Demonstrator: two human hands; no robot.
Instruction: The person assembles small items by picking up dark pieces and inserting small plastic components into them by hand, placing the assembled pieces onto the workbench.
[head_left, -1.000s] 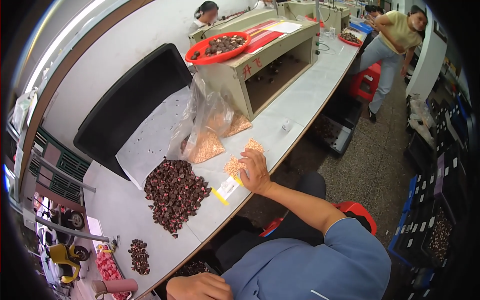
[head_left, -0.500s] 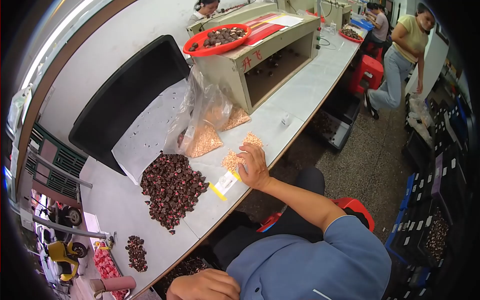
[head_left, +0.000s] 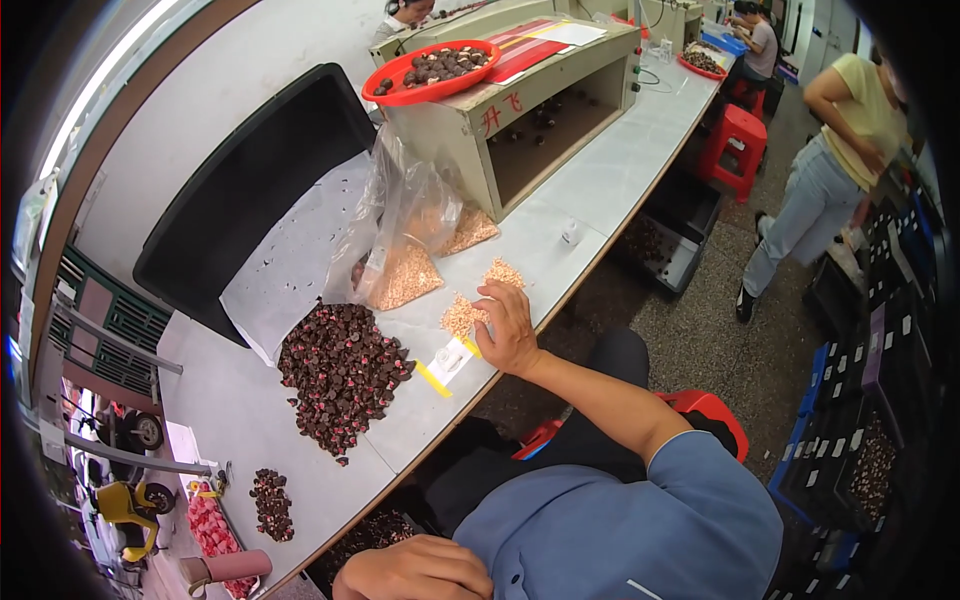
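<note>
My right hand (head_left: pixel 508 328) rests on the table beside a small heap of chopped pale pieces (head_left: pixel 460 315). Its fingers are curved and apart, touching the heap, and nothing shows between them. Another small pale heap (head_left: pixel 503 270) lies just past my fingertips. Close to my thumb is a white card with yellow ends (head_left: pixel 447 365). Low in the view, my left hand (head_left: pixel 415 567) lies loosely against my shirt, back up, its fingers gently bent and partly hidden; I see nothing held. A large pile of dark chunks with pink bits (head_left: pixel 342 380) spreads left of the card.
Clear plastic bags of pale pieces (head_left: pixel 405 280) stand behind the heaps, near a black tray (head_left: pixel 260 190). A red tray of dark lumps (head_left: pixel 435 72) sits on a box-shaped machine (head_left: pixel 470 155). A pink bottle (head_left: pixel 228 567) is lower left. Black crates (head_left: pixel 840 440) line the right; a person (head_left: pixel 835 160) stands there.
The person in the yellow top has moved nearer on the right. My right hand stays at the pale heap with little visible shift, and my left hand has barely moved.
</note>
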